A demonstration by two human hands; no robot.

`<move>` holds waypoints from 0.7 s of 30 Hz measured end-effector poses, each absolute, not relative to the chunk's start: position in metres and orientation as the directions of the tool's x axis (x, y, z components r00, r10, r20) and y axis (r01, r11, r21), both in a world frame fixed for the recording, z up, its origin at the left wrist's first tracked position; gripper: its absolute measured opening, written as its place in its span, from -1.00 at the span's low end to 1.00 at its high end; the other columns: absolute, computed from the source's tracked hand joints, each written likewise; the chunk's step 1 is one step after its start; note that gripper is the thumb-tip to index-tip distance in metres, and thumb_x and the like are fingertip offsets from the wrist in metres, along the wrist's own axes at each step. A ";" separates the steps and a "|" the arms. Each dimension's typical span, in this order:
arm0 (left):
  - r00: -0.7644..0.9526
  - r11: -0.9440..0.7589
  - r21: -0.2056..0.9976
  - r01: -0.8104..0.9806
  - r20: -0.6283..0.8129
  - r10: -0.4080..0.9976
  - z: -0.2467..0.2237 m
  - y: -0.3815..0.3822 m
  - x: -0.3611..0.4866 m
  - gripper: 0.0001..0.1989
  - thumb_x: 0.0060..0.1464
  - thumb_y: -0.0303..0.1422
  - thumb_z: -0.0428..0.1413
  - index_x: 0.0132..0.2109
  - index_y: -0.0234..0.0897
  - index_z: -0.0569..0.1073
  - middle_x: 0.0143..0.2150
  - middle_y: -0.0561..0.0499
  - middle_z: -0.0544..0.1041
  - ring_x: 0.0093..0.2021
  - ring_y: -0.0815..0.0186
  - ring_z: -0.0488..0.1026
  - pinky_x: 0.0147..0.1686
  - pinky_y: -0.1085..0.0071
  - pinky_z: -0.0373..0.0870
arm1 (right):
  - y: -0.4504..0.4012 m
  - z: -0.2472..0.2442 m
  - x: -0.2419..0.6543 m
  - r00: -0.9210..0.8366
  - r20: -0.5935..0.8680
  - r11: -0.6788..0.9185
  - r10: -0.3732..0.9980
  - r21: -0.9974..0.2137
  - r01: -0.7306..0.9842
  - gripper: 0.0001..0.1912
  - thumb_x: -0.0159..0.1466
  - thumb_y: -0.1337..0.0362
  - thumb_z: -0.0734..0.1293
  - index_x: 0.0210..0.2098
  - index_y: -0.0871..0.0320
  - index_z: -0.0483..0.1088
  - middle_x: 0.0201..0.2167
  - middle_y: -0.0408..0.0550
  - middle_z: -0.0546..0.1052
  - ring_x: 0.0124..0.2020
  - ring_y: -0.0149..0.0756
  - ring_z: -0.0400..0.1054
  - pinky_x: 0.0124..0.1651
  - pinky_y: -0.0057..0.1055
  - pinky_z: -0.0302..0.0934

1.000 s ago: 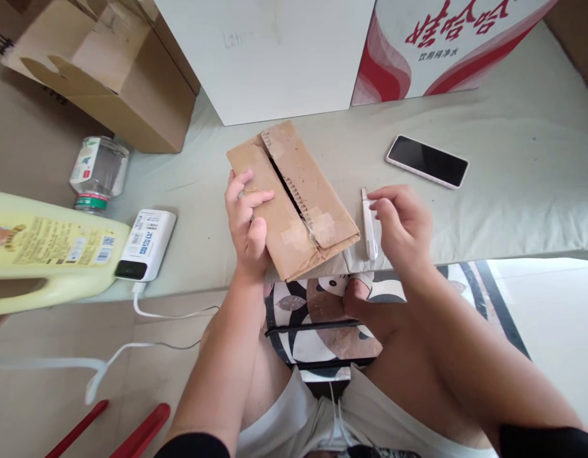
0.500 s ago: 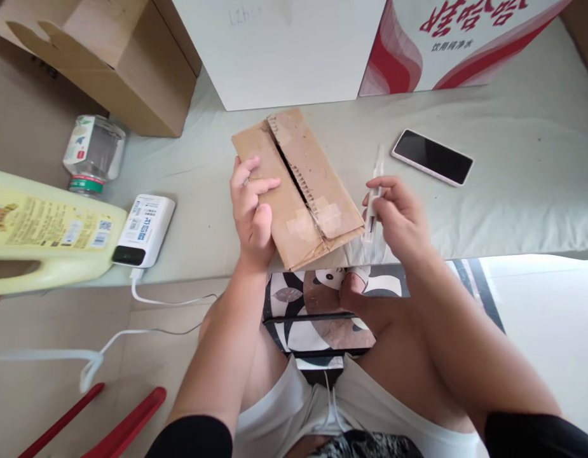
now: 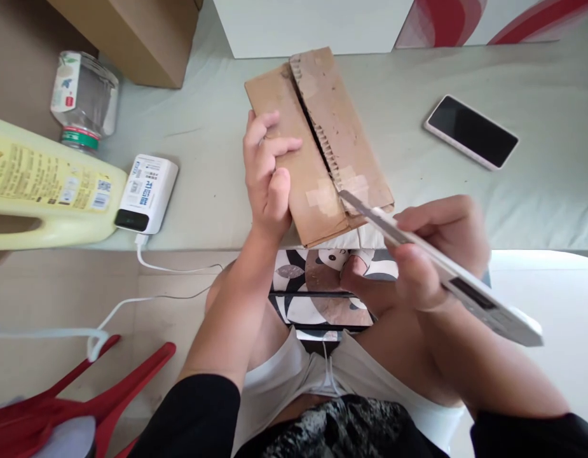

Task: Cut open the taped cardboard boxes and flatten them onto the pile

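Observation:
A small brown cardboard box (image 3: 363, 137) sits tilted near the front edge of the covered surface. Its top flaps have a dark gap between them, a ragged corrugated edge and patches of clear tape. My left hand (image 3: 269, 168) grips the box's left side, some fingers lying on the top flap. In my right hand (image 3: 449, 238) is a white utility knife (image 3: 506, 321), pinched between thumb and fingers. Its grey blade is out and points up-left, the tip over the taped near end of the seam; whether it touches cannot be seen.
A phone (image 3: 472, 130) lies right of the box. To the left are a white power bank (image 3: 148, 191) with a cable, a yellow jug (image 3: 50, 191) and a clear bottle (image 3: 86, 95). Larger boxes, including a white one (image 3: 313, 25), stand behind.
My right hand has turned the utility knife so its blade points up-left, bringing the tip over the box's seam. My left hand keeps its hold. The view has shifted downward.

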State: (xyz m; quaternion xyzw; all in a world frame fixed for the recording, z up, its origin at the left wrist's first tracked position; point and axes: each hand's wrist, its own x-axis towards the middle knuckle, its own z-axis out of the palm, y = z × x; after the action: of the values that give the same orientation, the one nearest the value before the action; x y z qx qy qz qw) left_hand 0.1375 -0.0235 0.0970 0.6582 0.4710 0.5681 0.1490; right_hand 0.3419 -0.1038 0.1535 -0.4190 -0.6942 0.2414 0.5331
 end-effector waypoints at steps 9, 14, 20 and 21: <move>-0.070 -0.511 0.709 0.486 0.615 0.785 0.103 -0.027 0.137 -0.40 0.29 0.20 -0.28 -0.06 -0.07 0.46 0.28 0.04 0.35 0.42 0.11 0.23 0.50 0.05 0.08 | -0.111 0.157 0.343 -0.082 0.555 0.513 0.828 -0.690 0.511 -0.91 0.25 0.23 0.35 -0.26 -0.02 0.33 -0.65 -0.29 0.28 -0.68 -0.47 0.02 -0.63 -0.43 -0.08; -0.090 -0.484 0.708 0.514 0.606 0.791 0.098 -0.024 0.137 -0.34 0.25 0.26 -0.32 -0.06 -0.06 0.44 0.30 0.06 0.34 0.44 0.10 0.20 0.51 0.03 0.06 | -0.110 0.161 0.336 -0.071 0.574 0.522 0.816 -0.678 0.518 -0.87 0.22 0.29 0.35 -0.27 -0.02 0.30 -0.64 -0.30 0.30 -0.67 -0.47 0.09 -0.60 -0.45 -0.02; -0.096 -0.462 0.667 0.584 0.622 0.777 0.092 -0.023 0.139 -0.33 0.29 0.22 -0.39 -0.04 -0.13 0.39 0.33 0.02 0.29 0.45 0.14 0.16 0.48 0.06 0.07 | -0.108 0.162 0.337 -0.021 0.499 0.444 0.866 -0.750 0.489 -0.90 0.24 0.23 0.33 -0.29 -0.04 0.28 -0.66 -0.32 0.30 -0.67 -0.45 0.14 -0.58 -0.43 0.07; -0.102 -0.456 0.677 0.578 0.615 0.782 0.093 -0.023 0.139 -0.33 0.28 0.23 -0.40 -0.04 -0.12 0.38 0.34 0.03 0.27 0.47 0.13 0.14 0.48 0.04 0.07 | -0.108 0.163 0.336 -0.024 0.480 0.430 0.877 -0.762 0.485 -0.90 0.24 0.23 0.33 -0.30 -0.04 0.28 -0.65 -0.31 0.32 -0.67 -0.45 0.16 -0.57 -0.42 0.09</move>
State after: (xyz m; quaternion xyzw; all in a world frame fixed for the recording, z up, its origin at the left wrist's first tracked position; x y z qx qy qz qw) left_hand 0.1393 -0.0229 0.0926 0.6631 0.5127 0.5370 0.0950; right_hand 0.3363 -0.1081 0.1627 -0.4955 -0.6873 0.1991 0.4924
